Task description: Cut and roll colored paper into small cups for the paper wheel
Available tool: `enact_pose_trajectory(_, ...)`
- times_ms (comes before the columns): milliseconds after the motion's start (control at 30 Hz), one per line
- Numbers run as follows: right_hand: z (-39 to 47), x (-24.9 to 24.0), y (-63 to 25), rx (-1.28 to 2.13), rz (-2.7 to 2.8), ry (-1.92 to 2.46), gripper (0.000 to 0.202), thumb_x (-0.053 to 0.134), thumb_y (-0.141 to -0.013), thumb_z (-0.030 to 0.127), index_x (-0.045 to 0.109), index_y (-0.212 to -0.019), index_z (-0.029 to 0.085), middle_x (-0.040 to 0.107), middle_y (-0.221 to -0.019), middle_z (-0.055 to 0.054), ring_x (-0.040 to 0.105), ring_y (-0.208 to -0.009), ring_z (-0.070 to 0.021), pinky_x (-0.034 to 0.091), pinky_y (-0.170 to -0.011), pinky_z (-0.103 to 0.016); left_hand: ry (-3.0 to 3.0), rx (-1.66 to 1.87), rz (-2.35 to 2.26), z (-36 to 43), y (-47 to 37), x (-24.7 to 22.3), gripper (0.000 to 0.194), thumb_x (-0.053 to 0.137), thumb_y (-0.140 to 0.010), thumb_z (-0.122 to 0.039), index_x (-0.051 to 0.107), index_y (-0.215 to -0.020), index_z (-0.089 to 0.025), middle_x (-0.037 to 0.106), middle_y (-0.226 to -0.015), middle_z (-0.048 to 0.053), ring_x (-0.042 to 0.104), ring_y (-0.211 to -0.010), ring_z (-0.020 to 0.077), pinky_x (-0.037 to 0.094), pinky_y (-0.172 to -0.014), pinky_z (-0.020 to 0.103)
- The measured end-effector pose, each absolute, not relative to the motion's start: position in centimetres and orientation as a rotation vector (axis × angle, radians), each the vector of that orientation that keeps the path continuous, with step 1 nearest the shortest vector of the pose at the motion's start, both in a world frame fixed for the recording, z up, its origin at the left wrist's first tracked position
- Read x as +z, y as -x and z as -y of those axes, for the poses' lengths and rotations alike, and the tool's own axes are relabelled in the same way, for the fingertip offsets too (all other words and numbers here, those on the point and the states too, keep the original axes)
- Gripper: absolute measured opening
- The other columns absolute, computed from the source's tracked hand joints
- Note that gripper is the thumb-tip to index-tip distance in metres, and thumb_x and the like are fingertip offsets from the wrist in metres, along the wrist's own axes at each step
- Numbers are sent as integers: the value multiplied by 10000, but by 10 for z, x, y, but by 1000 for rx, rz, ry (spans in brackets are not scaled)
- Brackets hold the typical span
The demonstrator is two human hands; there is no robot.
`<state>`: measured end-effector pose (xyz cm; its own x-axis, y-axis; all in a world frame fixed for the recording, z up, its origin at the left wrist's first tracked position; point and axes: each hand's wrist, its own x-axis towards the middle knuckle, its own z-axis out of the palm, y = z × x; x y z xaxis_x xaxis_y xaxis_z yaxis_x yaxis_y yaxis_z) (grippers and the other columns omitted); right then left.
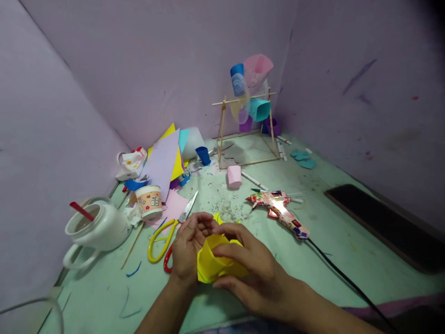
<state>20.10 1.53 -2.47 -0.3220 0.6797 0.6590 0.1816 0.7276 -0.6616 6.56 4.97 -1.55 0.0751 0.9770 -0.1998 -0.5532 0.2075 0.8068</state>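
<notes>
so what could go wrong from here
The yellow paper looks thin, so a hard squeeze from the right hand might crease it.

The scissors lie right beside the left hand; a sideways move could knock them.

The black cord of the glue gun runs near the right forearm, which might snag it and drag the gun.

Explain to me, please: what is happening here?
Someone's right hand holds a curved piece of yellow paper between thumb and fingers, with the left hand cupped close beside it. Scissors lie near the left hand, partly hidden by it. A glue gun lies beyond the right hand, in neither grip.
</notes>
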Motion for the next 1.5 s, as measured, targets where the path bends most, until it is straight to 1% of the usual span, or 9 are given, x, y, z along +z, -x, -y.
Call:
enact_pose_trajectory(100, -23, -19, -205, 715, 1772, 741, 211, 642, -707, 90, 527, -836, 211, 544, -1116, -76, 558, -1013, -201, 488, -833, -339, -667, 1291, -866, -48, -64, -14, 205, 648, -712, -338, 663, -728, -135, 652, -661, 32, 594, -621, 128, 466, -602, 218)
enact_pose_trajectory(200, -36, -10, -218, 841, 1734, 948, 185, 632, -694, 77, 504, -739, 202, 604, -912, -29, 592, -858, -175, 488, -775, -328, -895, 1201, -822, -48, -58, -12, 326, 710, -657, -347, 671, -915, -150, 678, -882, 65, 618, -811, 191, 483, -715, 261)
enact_pose_trajectory(300, -49, -4, -229, 942, 1727, 1069, 274, 636, -682, 80, 521, -894, 210, 609, -874, -12, 590, -831, -169, 479, -787, -342, -1210, 1113, -937, -48, -54, -13, 402, 752, -623, -248, 646, -1005, -181, 670, -994, 72, 614, -919, 230, 474, -796, 297)
enact_pose_trajectory(433, -58, -5, -225, 1227, 1511, 988, 623, 659, -660, 122, 402, -1221, 207, 627, -981, -54, 611, -916, -179, 475, -847, -364, -1284, 1155, -1137, -48, -58, -14, 316, 714, -658, -201, 624, -960, -177, 689, -963, 70, 632, -902, 225, 478, -798, 308)
enact_pose_trajectory(633, -60, -13, -214, 1333, 1367, 1049, 217, 657, -629, 222, 618, -830, 150, 685, -850, -69, 643, -798, -201, 503, -761, -366, -1217, 1132, -1098, -47, -66, -16, 293, 681, -690, -239, 565, -948, -166, 689, -950, 86, 641, -891, 234, 490, -757, 319)
enact_pose_trajectory(833, -57, -12, -219, 1206, 1447, 1141, 490, 724, -579, 249, 589, -1044, 178, 651, -995, -82, 630, -840, -211, 520, -692, -342, -1457, 1077, -1276, -49, -56, -12, 295, 709, -649, -216, 623, -929, -187, 678, -925, 63, 617, -900, 234, 466, -803, 335)
enact_pose_trajectory(1067, -62, -19, -218, 1435, 1107, 1023, 415, 716, -628, 314, 511, -964, 184, 626, -881, -36, 621, -761, -174, 532, -635, -297, -1073, 1316, -1095, -51, -49, -9, 453, 652, -730, -378, 542, -1127, -189, 644, -1067, 102, 600, -965, 227, 472, -782, 304)
enact_pose_trajectory(1300, -64, -5, -239, 1143, 1244, 1095, 436, 711, -648, 338, 515, -1010, 196, 624, -927, -45, 614, -813, -190, 536, -653, -313, -1077, 1242, -1212, -55, -51, -12, 445, 695, -693, -328, 560, -1091, -184, 648, -1053, 92, 603, -929, 196, 484, -728, 270)
enact_pose_trajectory(1500, -127, 51, -283, 450, 1685, 1405, 398, 673, -680, 302, 578, -1049, 186, 655, -939, -56, 625, -753, -192, 506, -673, -321, -1151, 1318, -1475, -54, -50, -7, 239, 668, -675, -277, 628, -893, -187, 691, -871, 58, 622, -795, 188, 475, -656, 267)
